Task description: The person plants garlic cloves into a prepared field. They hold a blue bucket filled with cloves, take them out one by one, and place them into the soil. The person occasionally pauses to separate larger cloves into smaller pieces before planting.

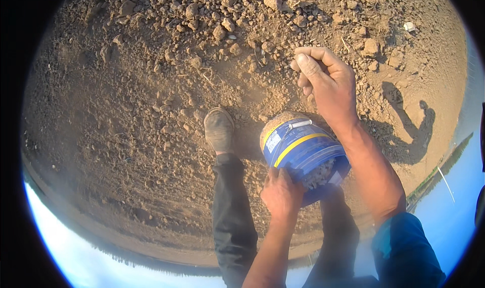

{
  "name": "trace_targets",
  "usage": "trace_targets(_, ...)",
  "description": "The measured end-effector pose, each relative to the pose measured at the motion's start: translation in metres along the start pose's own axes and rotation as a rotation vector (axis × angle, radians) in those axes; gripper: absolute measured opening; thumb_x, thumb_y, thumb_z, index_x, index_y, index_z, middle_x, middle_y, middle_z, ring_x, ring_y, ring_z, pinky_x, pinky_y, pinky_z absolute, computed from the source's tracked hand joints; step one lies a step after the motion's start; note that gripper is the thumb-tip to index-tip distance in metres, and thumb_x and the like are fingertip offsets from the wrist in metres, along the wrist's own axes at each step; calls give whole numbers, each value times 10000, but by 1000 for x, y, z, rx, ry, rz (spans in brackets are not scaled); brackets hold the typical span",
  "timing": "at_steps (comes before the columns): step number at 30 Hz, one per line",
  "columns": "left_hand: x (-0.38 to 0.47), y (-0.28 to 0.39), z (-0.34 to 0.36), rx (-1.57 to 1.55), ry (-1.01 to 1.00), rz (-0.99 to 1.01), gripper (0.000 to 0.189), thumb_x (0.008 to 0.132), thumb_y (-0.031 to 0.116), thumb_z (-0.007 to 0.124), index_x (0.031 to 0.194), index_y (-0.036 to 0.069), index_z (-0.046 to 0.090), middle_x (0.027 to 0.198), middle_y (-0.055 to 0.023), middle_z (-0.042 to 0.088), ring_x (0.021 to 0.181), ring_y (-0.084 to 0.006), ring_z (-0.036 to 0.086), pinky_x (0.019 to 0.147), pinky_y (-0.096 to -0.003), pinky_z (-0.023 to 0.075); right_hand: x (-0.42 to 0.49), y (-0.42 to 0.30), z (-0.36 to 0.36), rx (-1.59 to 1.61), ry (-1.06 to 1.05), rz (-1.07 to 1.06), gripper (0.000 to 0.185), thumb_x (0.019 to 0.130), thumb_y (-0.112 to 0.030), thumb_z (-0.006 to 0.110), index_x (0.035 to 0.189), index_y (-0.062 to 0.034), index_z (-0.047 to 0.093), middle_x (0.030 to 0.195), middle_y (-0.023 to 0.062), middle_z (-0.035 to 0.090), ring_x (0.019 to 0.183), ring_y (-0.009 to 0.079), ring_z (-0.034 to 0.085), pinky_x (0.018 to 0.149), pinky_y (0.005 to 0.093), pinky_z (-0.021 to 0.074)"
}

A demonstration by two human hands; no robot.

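My left hand [282, 193] grips the rim of a blue plastic bucket [303, 142] with yellow stripes and a wire handle. The bucket is tilted, its mouth towards my body, and small pale pieces [320, 174] lie inside it; their kind cannot be told. Above and to the right of the bucket, my right hand [326, 74] is raised over the soil with its fingers curled and the thumb against the index finger. Whether anything is pinched between them is hidden.
Dry, cloddy soil [151, 98] spreads all around, with larger clods [370, 47] towards the top. A dusty shoe [219, 129] stands left of the bucket. A small white object [409, 26] lies at the upper right, and a shadow [416, 136] falls on the right.
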State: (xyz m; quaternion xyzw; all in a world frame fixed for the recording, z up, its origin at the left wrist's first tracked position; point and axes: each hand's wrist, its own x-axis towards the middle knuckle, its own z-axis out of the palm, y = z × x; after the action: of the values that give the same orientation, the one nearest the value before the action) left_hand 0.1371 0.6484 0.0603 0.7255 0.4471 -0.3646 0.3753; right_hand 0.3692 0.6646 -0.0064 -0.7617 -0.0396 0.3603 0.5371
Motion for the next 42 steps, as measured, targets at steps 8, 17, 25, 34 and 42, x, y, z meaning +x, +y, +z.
trace_targets(8,1,4,4,252,55,99,366,899,378,803,893,18,735,966,-158,732,895,-422,738,792,-523,586,-239,68,-111,-766,-102,355,263,992,-86,720,1252,-57,696,1147,160,754,977,334,773,822,422,616)
trace_targets(17,-26,-6,8,301,-29,144,481,896,453,788,960,-21,741,1030,-186,743,942,-442,735,844,-526,567,-255,138,-53,-445,-52,385,302,987,-303,710,1220,-111,701,1100,196,737,919,403,733,737,502,598)
trace_targets(25,-71,-47,-74,3,59,-1,502,906,440,743,862,-59,725,873,-267,720,842,-470,706,804,-535,547,-232,41,-3,-713,-149,103,319,960,-195,734,1274,-142,735,1231,188,731,983,426,754,800,493,634)
trace_targets(34,-57,-128,-257,-341,216,-19,524,891,431,743,839,-89,719,752,-275,709,733,-400,719,743,-517,546,-156,-118,161,-645,-264,8,287,980,-207,748,1195,-17,742,1116,259,736,970,438,750,746,473,623)
trace_targets(42,18,-213,-372,-509,392,-115,421,846,317,728,1018,-56,817,817,-183,769,758,-229,704,763,-406,552,-106,-171,206,267,-459,440,216,1068,-224,679,1174,-41,726,834,1,656,644,59,588,530,231,520)
